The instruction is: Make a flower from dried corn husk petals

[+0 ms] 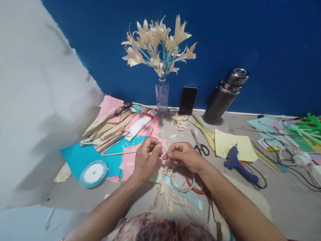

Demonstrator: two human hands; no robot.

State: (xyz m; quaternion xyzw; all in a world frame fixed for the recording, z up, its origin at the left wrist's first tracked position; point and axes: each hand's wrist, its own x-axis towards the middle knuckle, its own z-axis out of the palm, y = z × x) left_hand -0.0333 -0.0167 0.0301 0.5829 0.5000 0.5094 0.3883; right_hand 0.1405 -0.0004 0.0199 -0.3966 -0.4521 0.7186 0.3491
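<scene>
The left hand (148, 157) and the right hand (181, 155) meet fingertip to fingertip in front of the body; each is closed in a pinch, and between them runs one pale strip (163, 148), seemingly gripped at both ends; its long axis seems to slant from about ten to four o'clock, though it is too fine and blurred to be sure; neither hand is clearly nearer to it. One thin stick (119, 153) points out from the left hand towards nine o'clock; whether that hand holds it I cannot tell.

Counted outward from the body, with twelve o'clock straight ahead of the hands: pale shreds (167, 196), too many to count, lie at six; one blue ribbon strip (195, 202) lies at five; two rings, one white ring (171, 178) and one red ring (199, 191), overlap in view between four and five, just beside the right wrist; one ribbon spool (105, 172) lies at eight; one glue gun (237, 167) lies at three, by the lower edge of one yellow sheet (223, 139); one pair of scissors (203, 149) lies at two; one heap of dry husks (111, 129), its pieces uncountable, lies at ten; farther off, one clear vase (162, 98) of pale flowers (158, 37) stands at twelve, one phone (188, 100) leans between twelve and one, and one flask (221, 101) stands between one and two.
</scene>
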